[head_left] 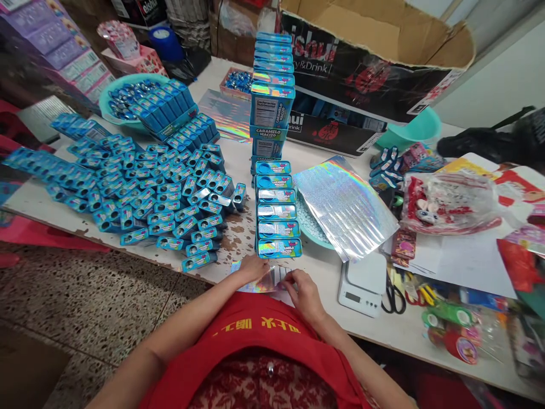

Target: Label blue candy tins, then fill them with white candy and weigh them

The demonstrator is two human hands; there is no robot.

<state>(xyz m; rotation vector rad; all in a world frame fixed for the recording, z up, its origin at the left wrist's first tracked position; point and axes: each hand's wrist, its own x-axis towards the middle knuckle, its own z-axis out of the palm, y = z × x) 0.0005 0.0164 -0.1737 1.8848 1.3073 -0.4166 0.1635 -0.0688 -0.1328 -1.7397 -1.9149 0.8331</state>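
Observation:
My left hand (252, 268) and my right hand (305, 288) are close together at the table's near edge, both pinching a small holographic sticker sheet (264, 282) between them. Just beyond the hands lies a row of blue candy tins (279, 207) labelled "Caramelo Macizo", running away from me. Behind that row rises a tall stack of the same tins (272, 96). A large holographic foil sheet (344, 207) lies to the right of the row, over a teal bowl of small pellets (313, 230).
Many loose blue tins (145, 187) cover the table's left half. A teal basin (128, 99) stands far left. A white scale (361, 282), scissors (394, 295) and tape rolls (451, 329) lie right. A big cardboard box (374, 62) stands behind.

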